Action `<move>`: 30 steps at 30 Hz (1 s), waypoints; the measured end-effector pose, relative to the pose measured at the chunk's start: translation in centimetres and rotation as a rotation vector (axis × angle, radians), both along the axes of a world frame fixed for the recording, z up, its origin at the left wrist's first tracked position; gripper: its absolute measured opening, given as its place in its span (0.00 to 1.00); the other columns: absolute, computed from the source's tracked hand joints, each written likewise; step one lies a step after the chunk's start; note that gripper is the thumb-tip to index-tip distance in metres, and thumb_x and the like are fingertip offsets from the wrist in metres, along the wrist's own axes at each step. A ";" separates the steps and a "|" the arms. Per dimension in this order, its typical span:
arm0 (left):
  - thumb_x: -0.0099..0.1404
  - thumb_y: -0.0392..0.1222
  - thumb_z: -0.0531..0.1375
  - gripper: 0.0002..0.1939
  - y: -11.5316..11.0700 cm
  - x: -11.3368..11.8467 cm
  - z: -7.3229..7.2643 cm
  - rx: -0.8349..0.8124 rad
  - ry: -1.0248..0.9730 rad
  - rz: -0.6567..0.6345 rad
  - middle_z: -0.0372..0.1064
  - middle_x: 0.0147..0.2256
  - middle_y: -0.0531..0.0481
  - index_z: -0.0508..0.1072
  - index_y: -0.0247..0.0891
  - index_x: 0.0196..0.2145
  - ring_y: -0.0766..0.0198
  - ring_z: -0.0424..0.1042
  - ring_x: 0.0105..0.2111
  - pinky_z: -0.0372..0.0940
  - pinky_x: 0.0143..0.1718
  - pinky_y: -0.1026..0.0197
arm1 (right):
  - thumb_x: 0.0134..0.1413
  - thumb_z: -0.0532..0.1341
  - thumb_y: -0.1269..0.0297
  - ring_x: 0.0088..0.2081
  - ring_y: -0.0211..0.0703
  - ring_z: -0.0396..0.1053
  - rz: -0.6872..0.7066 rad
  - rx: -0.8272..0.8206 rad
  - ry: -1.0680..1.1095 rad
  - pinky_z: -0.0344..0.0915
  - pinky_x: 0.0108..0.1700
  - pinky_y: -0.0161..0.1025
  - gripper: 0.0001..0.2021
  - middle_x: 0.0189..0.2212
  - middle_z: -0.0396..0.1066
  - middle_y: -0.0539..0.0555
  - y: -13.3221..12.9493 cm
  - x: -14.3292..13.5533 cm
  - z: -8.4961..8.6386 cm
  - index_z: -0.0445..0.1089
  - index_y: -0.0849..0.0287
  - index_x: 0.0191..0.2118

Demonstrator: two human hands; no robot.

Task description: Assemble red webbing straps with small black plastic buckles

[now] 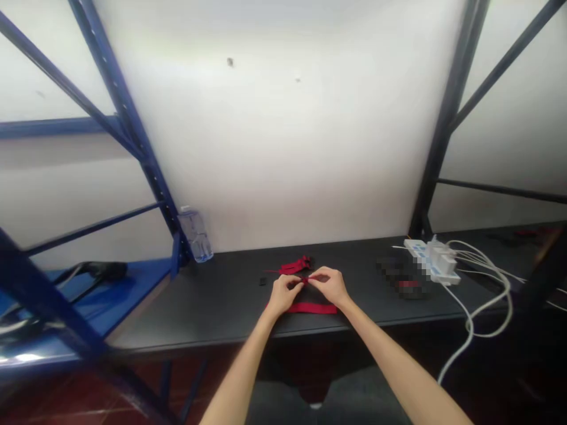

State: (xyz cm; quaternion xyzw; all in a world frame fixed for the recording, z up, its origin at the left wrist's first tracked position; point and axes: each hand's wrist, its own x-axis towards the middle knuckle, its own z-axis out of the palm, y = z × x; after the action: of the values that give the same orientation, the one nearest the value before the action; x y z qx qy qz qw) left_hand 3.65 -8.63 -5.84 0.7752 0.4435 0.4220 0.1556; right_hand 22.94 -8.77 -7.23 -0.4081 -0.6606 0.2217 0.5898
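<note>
My left hand (282,294) and my right hand (331,285) meet above the dark table, fingertips pinched together. Between them they hold a small piece of red ribbon (305,281), partly hidden by the fingers. A flat red strip (312,308) lies on the table just below the hands, its left part covered by my left wrist. Behind the hands is a bunch of red ribbon pieces (293,267), with a dark part at its right end. A small black square piece (263,281) rests to the left of my left hand.
A clear bottle (195,235) stands at the table's back left, beside a blue rack post (153,171). On the right lie a white power strip (432,261) with plugs, looping white cables (509,295) and a blurred-out dark object (401,277). A white wall rises behind.
</note>
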 end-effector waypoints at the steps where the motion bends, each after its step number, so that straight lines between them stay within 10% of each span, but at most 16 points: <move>1: 0.60 0.44 0.62 0.08 0.0 0.0 0.0 -0.004 -0.004 -0.016 0.76 0.34 0.48 0.79 0.41 0.35 0.60 0.72 0.34 0.65 0.37 0.60 | 0.46 0.65 0.60 0.30 0.45 0.74 0.013 -0.009 0.008 0.71 0.34 0.40 0.08 0.29 0.76 0.56 0.0 0.0 0.0 0.77 0.58 0.30; 30: 0.58 0.45 0.62 0.11 -0.1 0.0 0.5 -0.073 -0.004 -0.080 0.76 0.31 0.48 0.80 0.39 0.35 0.62 0.70 0.28 0.63 0.33 0.61 | 0.40 0.68 0.58 0.29 0.50 0.75 0.065 -0.098 -0.056 0.71 0.35 0.43 0.08 0.26 0.78 0.54 1.0 0.1 -1.1 0.79 0.55 0.28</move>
State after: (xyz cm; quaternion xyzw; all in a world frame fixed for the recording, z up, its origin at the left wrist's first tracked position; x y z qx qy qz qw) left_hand 3.61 -8.72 -5.30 0.7852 0.4270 0.4008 0.2014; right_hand 23.02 -7.80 -8.31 -0.4209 -0.6781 0.2615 0.5428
